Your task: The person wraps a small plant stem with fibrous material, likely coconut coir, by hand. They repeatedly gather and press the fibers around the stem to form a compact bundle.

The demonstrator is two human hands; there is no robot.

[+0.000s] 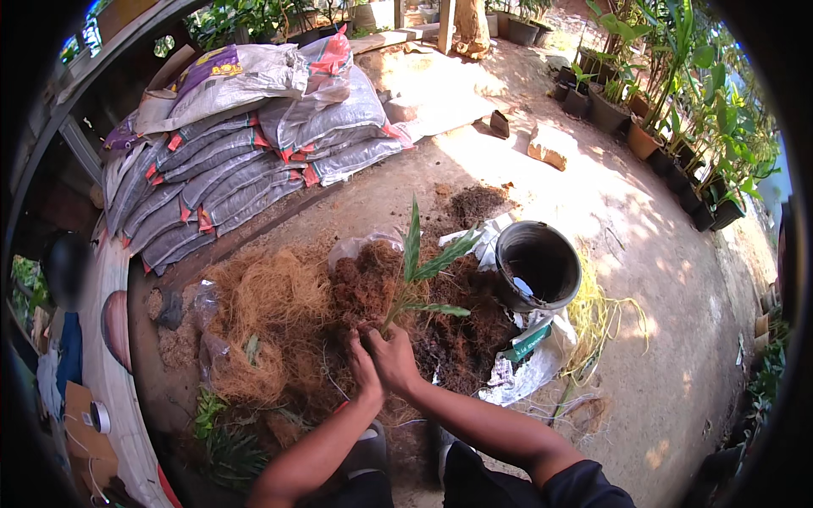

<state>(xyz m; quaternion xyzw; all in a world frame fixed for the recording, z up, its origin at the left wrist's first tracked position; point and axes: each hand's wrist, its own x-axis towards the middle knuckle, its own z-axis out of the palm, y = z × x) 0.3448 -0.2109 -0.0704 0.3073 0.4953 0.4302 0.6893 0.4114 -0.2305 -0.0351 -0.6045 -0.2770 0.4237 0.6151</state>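
A green plant cutting (414,267) with a few long leaves stands up from between my two hands. My right hand (395,357) closes around the base of its stem. Pressed against it on the left, my left hand (362,363) has its fingers at the same base; what lies inside them is hidden. Just beyond the hands is a heap of brown coconut fibre and potting mix (362,279). Loose tan coconut fibre (273,292) spreads to the left. Dark soil (467,343) lies to the right on a torn white sack (540,374).
A black plastic pot (538,267) stands right of the heap, beside yellow raffia strings (597,311). Stacked filled sacks (222,171) rise at the back left. Cut leaves (235,451) lie near my feet. A stone block (551,146) and potted plants (641,136) are farther off.
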